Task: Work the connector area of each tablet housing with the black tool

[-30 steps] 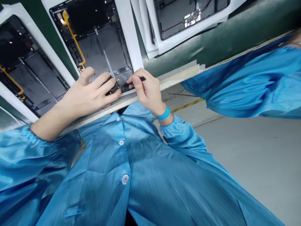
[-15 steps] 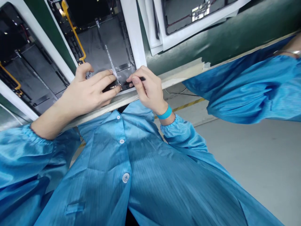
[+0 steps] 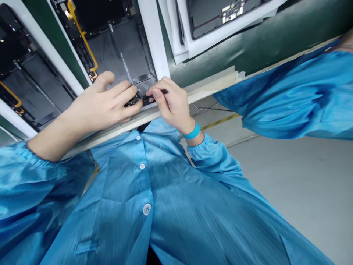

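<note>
An opened dark device with a yellow flex cable lies in a white tray in front of me. My left hand rests on its near edge, fingers curled down and pressing a small dark board. My right hand pinches a thin black tool, its tip at that same board beside my left fingertips. Both my sleeves are blue, with a blue band on the right wrist.
Another opened device lies in a tray at the left, and a third at the top right, on a dark green belt. A co-worker's blue sleeve reaches in from the right. Grey floor lies below the bench edge.
Both hands stay at the same spot on the device's near edge. My left fingertips have drawn slightly together over the small board; the view shifted a little.
</note>
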Demonstrator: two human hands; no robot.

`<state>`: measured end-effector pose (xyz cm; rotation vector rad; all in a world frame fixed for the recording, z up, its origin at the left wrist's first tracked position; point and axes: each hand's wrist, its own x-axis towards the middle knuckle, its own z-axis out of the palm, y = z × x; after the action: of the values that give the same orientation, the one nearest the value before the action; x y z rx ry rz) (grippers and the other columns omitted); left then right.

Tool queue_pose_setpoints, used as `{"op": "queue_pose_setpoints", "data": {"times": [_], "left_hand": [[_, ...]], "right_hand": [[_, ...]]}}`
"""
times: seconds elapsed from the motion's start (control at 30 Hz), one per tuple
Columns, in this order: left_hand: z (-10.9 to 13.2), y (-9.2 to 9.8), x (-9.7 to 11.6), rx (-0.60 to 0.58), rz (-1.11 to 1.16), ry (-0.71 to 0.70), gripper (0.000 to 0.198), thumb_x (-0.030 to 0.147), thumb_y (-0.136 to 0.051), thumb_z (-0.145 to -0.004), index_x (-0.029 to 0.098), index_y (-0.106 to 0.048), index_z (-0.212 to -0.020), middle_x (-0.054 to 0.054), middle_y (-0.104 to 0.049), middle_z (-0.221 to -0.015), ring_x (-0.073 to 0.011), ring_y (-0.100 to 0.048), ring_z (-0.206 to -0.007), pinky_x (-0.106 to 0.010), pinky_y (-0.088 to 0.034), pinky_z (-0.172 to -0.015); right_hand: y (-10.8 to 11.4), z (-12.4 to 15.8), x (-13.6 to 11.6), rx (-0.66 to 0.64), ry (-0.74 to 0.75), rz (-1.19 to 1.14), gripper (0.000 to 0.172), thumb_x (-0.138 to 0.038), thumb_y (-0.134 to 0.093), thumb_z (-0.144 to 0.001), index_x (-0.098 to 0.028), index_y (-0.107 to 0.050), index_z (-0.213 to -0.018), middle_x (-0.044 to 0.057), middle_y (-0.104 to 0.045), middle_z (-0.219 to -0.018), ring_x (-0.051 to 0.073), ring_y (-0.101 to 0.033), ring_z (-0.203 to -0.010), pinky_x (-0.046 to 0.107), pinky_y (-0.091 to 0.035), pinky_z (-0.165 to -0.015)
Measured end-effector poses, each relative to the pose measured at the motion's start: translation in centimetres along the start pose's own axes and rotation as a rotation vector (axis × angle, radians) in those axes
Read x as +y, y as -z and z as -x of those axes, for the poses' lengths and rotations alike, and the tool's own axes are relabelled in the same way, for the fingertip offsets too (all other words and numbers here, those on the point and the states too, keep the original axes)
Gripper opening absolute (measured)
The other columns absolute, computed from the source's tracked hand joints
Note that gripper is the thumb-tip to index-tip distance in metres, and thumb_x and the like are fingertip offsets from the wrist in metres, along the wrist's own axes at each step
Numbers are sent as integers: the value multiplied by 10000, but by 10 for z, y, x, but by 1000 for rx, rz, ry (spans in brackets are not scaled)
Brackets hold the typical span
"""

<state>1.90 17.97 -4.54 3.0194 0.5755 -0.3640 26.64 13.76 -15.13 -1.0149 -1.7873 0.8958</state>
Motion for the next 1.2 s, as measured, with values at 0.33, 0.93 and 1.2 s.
{"op": "queue_pose_setpoints", "data": {"times": [0.33, 0.93, 1.2], "left_hand": [[6, -11, -3, 78, 488, 197, 397, 432, -432, -1221, 269, -736, -1418, -105, -733, -1446, -382, -687, -1421, -892, -380, -1218], [10, -26, 1, 130, 482, 218, 422, 485, -440, -1212, 317, -740, -1456, -77, -693, -1577, -417, -639, -1516, -889, -329, -1272], [12, -31, -2, 184, 508, 228, 425, 481, -473, -1182, 390, -757, -1485, -42, -710, -1588, -397, -610, -1473, -810, -349, -1225]], "right_hand": [[1, -4, -5, 1, -11, 20, 521, -585, -292, -1248, -263, -686, -1134, 43, -733, -1015, 218, -747, -1027, 459, -649, -1026], [2, -4, -6, 18, 27, 58, 453, -522, -349, -1248, -266, -674, -1067, 58, -772, -1011, 213, -729, -964, 436, -640, -951], [1, -4, -7, -12, -49, 34, 545, -647, -292, -1226, -287, -668, -1062, 45, -757, -1010, 237, -744, -988, 497, -653, -985]]}}
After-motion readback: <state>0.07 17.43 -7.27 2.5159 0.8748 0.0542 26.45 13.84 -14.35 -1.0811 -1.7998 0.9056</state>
